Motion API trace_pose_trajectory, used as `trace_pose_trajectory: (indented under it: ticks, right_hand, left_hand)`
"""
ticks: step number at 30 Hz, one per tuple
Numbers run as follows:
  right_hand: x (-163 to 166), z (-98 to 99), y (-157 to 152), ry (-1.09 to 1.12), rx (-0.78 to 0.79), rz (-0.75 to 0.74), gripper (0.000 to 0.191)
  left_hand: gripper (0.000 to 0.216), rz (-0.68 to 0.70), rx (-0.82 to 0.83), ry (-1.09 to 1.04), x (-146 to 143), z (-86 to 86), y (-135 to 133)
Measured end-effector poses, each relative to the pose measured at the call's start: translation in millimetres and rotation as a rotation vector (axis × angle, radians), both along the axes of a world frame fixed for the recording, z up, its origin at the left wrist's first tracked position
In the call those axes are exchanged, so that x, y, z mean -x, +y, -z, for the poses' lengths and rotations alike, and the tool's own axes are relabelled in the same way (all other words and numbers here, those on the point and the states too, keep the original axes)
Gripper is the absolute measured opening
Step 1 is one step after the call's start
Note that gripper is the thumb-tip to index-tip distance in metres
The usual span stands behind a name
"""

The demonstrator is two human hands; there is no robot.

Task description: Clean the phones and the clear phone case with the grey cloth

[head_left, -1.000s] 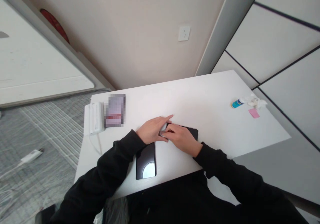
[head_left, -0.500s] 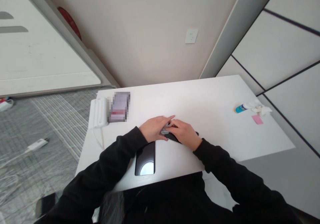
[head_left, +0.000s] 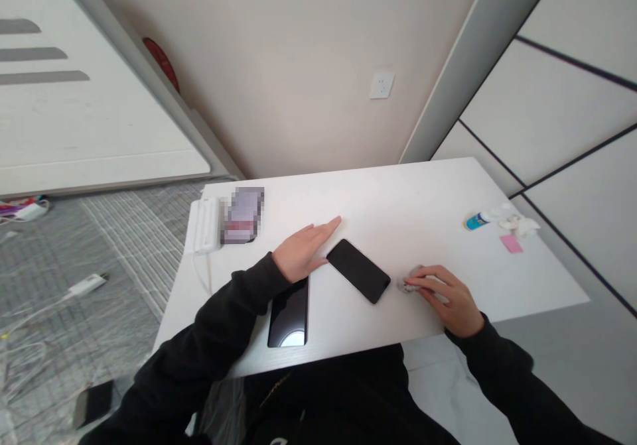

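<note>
A black smartphone [head_left: 357,271] lies slanted in the middle of the white table [head_left: 383,199]. My left hand [head_left: 304,251] rests at its upper left corner, fingers stretched out and thumb apart, holding nothing. Under that wrist, a second phone with a dark glossy screen [head_left: 288,322] is partly covered by the hand and sleeve. To the right of the slanted phone, my right hand [head_left: 448,299] pinches a small crumpled greyish cloth [head_left: 408,287] at the tabletop. The fingers hide part of the cloth.
A white power strip [head_left: 206,225] with a cable stands at the table's left edge beside a pixelated item [head_left: 243,216]. At the right lie a blue-labelled bottle [head_left: 476,221], crumpled tissue [head_left: 522,225] and a pink paper [head_left: 511,243]. Cables and a dark device [head_left: 94,402] are on the floor.
My right hand has moved right with the greyish cloth, off the slanted phone, which now shows in full. My left hand stays near the phone's corner, its fingers stretched out.
</note>
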State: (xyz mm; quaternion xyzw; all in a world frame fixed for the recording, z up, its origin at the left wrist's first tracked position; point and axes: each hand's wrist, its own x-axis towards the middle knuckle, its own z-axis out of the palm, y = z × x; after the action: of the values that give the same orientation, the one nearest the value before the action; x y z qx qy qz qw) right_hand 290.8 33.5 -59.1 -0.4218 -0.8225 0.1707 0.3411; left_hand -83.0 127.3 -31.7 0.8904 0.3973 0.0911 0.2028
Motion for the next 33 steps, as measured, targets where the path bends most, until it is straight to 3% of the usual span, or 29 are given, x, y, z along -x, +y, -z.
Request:
trace_pose_trajectory:
  ticks: [3, 6, 9, 12, 16, 20, 24, 27, 30, 33]
  right_hand:
    - [-7.8, 5.7, 2.0, 0.056, 0.032, 0.036, 0.031]
    - [-5.2, 12.4, 11.7, 0.105, 0.232, 0.005, 0.018]
    - [22.1, 14.2, 25.0, 0.168, 0.464, -0.075, 0.018]
    - [75.6, 12.9, 32.2, 0.244, 0.573, -0.120, 0.018]
    - [151.5, 17.8, 23.8, 0.352, 0.545, -0.081, 0.018]
    - [188.3, 26.4, 5.7, 0.458, 0.556, -0.024, 0.020]
    - [187.5, 27.4, -10.4, 0.626, 0.605, 0.052, 0.022]
    - [177.1, 23.6, -20.8, 0.734, 0.628, 0.082, 0.026]
    - [160.0, 20.6, -27.8, 0.803, 0.591, 0.174, 0.033]
    - [134.7, 22.4, -30.6, 0.829, 0.487, 0.340, 0.032]
  left_hand:
    - [0.081, -0.303, -0.088, 0.038, 14.4, -13.6, -38.6]
    - [0.085, -0.564, -0.156, 0.113, 15.3, -16.2, -98.7]
    - [0.107, -0.746, -0.232, 0.168, -2.0, -2.9, -156.2]
    - [0.122, -0.865, -0.257, 0.183, -16.0, 16.9, -188.4]
    - [0.102, -0.883, -0.220, 0.116, 2.1, 29.7, -194.8]
    - [0.104, -0.878, -0.202, 0.088, 40.8, 23.2, -195.2]
    - [0.097, -0.872, -0.197, 0.072, 67.2, 2.6, -204.0]
    - [0.094, -0.868, -0.224, 0.046, 71.5, -17.0, -208.3]
    - [0.094, -0.797, -0.247, -0.022, 53.7, -27.8, -204.7]
    - [0.101, -0.605, -0.193, -0.110, 13.5, -22.8, -192.4]
